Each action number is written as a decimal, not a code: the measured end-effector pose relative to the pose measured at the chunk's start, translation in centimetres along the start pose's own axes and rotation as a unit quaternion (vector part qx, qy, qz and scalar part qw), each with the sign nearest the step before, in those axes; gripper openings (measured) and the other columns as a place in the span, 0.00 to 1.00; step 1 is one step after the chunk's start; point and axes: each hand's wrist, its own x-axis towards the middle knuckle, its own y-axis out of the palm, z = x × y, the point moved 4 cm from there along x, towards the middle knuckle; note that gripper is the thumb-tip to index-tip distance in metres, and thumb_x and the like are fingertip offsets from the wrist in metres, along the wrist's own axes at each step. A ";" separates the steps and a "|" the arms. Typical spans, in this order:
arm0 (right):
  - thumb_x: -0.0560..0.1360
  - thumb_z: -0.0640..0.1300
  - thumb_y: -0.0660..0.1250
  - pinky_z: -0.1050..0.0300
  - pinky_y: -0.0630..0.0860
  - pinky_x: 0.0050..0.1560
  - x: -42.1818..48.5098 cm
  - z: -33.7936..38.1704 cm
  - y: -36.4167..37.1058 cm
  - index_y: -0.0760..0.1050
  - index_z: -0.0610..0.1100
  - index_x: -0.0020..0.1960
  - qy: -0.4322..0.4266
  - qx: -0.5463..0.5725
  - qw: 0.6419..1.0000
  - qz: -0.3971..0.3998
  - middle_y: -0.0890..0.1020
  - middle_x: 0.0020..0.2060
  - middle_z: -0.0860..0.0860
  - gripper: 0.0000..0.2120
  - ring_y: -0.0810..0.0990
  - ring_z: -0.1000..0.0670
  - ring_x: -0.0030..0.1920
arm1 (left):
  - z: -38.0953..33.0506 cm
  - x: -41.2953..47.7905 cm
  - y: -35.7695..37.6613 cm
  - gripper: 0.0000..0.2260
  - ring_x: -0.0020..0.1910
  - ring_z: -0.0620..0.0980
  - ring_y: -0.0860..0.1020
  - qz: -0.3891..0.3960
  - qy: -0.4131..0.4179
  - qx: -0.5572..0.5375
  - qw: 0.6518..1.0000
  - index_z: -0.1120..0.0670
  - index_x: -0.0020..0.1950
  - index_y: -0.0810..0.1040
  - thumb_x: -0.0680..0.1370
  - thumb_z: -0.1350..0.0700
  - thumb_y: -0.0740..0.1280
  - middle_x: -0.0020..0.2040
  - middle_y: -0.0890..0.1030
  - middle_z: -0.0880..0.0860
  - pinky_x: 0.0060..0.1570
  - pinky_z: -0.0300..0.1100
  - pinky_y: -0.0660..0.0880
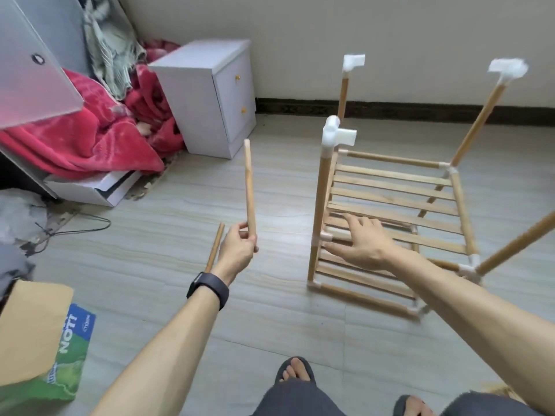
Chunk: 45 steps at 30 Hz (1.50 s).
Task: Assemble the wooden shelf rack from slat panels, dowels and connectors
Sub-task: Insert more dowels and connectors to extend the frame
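My left hand point(237, 249) gripped a loose dowel point(250, 187) upright while my right hand point(359, 240) reached, fingers spread and holding nothing, over the half-built rack point(396, 190) on the floor point(270, 310) — next, I judged, seating that dowel in a free connector point(336, 136).

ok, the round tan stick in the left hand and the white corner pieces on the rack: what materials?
The round tan dowel held in the left hand: looks like unfinished light wood, matte with faint grain. The white corner connectors: likely moulded plastic, smooth, uniform white; blur leaves the finish open.
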 end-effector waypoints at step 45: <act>0.84 0.54 0.60 0.60 0.75 0.31 -10.4 -4.6 -14.4 0.78 0.41 0.50 -0.039 0.733 0.625 -0.267 0.84 0.36 0.47 0.18 0.77 0.51 0.30 | -22.3 -4.0 8.2 0.12 0.39 0.46 0.74 -0.011 0.217 -0.131 0.967 0.49 0.61 0.73 0.86 0.47 0.54 0.51 0.74 0.52 0.37 0.35 0.75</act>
